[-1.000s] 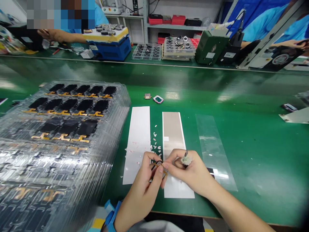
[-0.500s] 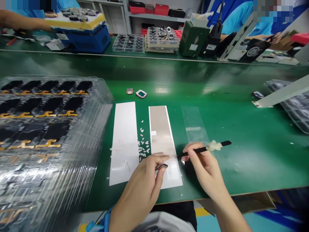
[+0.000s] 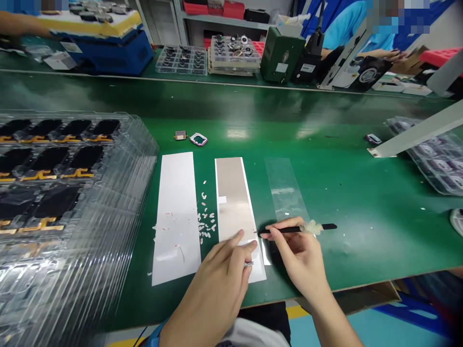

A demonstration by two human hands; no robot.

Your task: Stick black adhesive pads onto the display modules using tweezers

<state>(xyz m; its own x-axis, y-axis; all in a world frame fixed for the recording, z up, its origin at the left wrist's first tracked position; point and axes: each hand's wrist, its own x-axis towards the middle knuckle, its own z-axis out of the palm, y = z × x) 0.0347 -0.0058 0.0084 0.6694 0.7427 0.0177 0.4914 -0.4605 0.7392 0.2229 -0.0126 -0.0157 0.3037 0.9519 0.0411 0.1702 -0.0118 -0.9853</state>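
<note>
My right hand (image 3: 300, 255) pinches black tweezers (image 3: 296, 229) wrapped with a wad of tape, their tip touching the lower part of a grey sticker sheet (image 3: 233, 197). My left hand (image 3: 224, 274) rests on that sheet's lower end, fingers pressed together around a small thin part (image 3: 248, 264) that I cannot make out. A white backing sheet (image 3: 176, 212) lies to the left. Several small white peeled scraps (image 3: 206, 221) lie between the two sheets.
A tall stack of clear trays (image 3: 54, 193) with black screen parts fills the left. A clear film strip (image 3: 285, 188) lies right of the sheets. Two small parts (image 3: 191, 138) sit farther back. More trays (image 3: 430, 159) lie at right. Other workers' sleeves show beyond the bench.
The hands came apart from working close together. My right hand swung the tweezers out flat and set the tip on the grey sheet. My left hand lowered onto the sheet. The view shifted right.
</note>
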